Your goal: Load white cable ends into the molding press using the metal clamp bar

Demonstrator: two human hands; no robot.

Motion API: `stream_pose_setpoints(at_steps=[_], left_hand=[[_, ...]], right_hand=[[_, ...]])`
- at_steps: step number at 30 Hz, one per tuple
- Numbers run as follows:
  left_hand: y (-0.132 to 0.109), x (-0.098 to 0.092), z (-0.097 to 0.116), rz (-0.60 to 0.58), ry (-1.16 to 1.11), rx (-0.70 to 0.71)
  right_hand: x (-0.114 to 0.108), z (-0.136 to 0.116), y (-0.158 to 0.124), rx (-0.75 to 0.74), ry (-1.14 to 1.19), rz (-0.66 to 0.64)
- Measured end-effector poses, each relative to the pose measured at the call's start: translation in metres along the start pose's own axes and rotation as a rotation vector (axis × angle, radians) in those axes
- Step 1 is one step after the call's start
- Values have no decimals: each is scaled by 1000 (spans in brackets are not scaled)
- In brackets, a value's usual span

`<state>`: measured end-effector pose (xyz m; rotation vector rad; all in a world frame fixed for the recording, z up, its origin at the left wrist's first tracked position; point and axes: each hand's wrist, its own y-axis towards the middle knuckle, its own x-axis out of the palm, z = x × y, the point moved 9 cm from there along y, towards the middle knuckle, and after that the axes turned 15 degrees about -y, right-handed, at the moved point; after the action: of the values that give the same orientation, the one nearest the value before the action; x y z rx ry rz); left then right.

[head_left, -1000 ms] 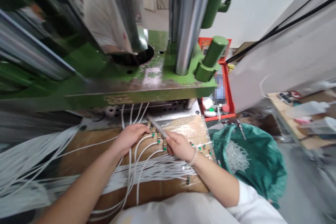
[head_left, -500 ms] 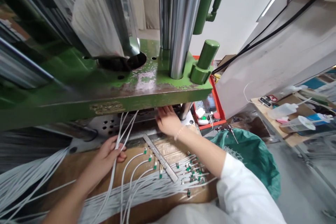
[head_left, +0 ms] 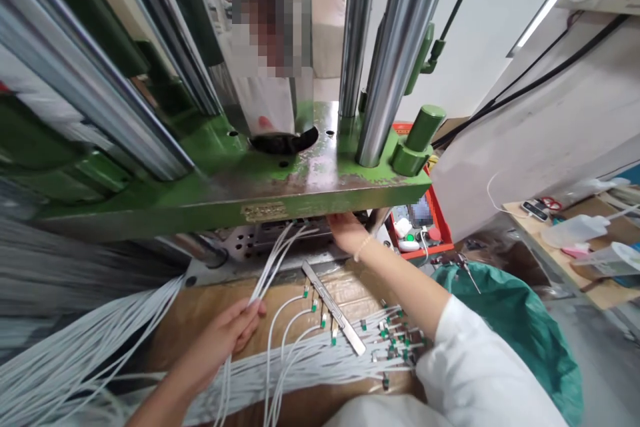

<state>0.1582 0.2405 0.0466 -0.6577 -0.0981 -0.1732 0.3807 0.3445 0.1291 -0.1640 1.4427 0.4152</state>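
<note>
My left hand [head_left: 244,325] is closed round several white cables [head_left: 273,267], low in front of the green press plate [head_left: 310,203]. Their far ends run up beneath the plate, onto the perforated metal bed [head_left: 240,243]. My right hand [head_left: 349,235] reaches under the plate's front edge, its fingertips hidden there, so I cannot see what they touch. Between my hands a slim metal bar [head_left: 334,309] lies slanted on the brown work surface [head_left: 205,310]. Four-odd cable ends with green-tabbed connectors [head_left: 324,320] sit along its left side.
More white cables [head_left: 115,327] spread across the left and front, with several connectors [head_left: 395,337] at right. Steel columns [head_left: 395,60] rise from the plate. A red tray [head_left: 443,227], green sack [head_left: 520,327] and side table [head_left: 605,290] with bottles stand to the right.
The view has shifted, so the machine appears farther right. My left hand has drawn back from the plate, still gripping the cables. My right hand's fingers are now more hidden under the plate.
</note>
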Motion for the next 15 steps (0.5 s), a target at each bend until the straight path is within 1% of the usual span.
stream_pose_setpoints(at_steps=[2,3,5,6,7,9,10,11,13,14,15], left_hand=[[-4,1,-5,-3,13,-6],[-5,1,-6,29,25,14],[-11,-3,-2,114,102,100],[-16,-3,2,129,173,157],[-22,0,6,99,255,213],[-33,4,13,-35,354,264],[-37,0,17,-76,315,277],[-40,-11,23,-50,201,286],[-46,-49,37,178,-177,387],[-50,-63,38,267,-319,434],[-53,-68,36,294,-361,459]], right_hand=[[2,-6,-18,52,-16,-6],[3,-8,-26,85,-18,-4],[5,-9,-35,150,-13,10],[6,-9,-38,176,-7,20],[6,-8,-40,197,1,31],[7,-8,-42,207,26,51],[6,-9,-44,193,43,61],[5,-12,-45,163,62,70],[2,-23,-50,82,99,90],[0,-29,-52,40,124,111],[-3,-36,-54,4,152,141]])
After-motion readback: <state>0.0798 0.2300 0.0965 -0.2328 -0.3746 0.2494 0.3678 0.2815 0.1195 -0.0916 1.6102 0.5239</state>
